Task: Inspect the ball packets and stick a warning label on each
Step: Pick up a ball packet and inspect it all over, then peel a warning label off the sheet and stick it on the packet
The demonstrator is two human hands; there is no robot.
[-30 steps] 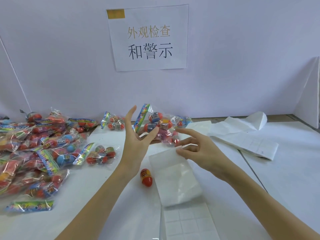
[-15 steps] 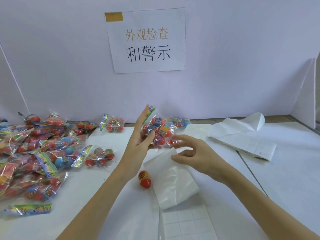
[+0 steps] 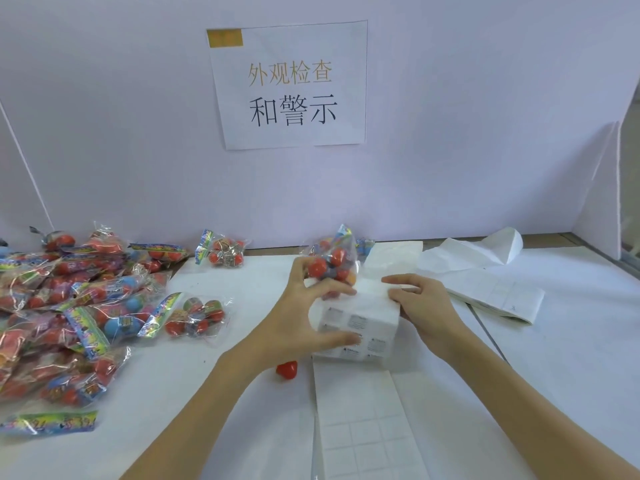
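Ball packet [image 3: 332, 261] is up off the table, just behind the folded label stack [image 3: 360, 323], pinched in the upper fingers of the left hand [image 3: 298, 313]. Clear crinkly film w/ several small red and blue balls loose inside: prob. light, soft, slippery, contents shift when tilted. Best hold looks like the printed header strip at the top or a pinch across the film between balls; squeezing the balls themselves would let them roll. Sticker needs a flat bit of film, so pull it taut first.

Left hand does two jobs: fingers curled round the packet, thumb stretched down onto the front edge of the label stack. Right hand [image 3: 420, 303] rests on the stack's right side, fingers bent over its top, seems to be steadying or lifting a fold; no peeled sticker visible.

Vs. 0.5 s ago: both hands lower and nearer the table, packet lower too, and the label stack now shows printed labels on its front face.

Around: big pile of packets [image 3: 65, 306] to the left, one red egg-shaped toy [image 3: 286, 369] on the table [image 3: 207, 393] by the left wrist, used backing paper [image 3: 485, 271] to the right, paper sign [image 3: 289, 86] on the wall.
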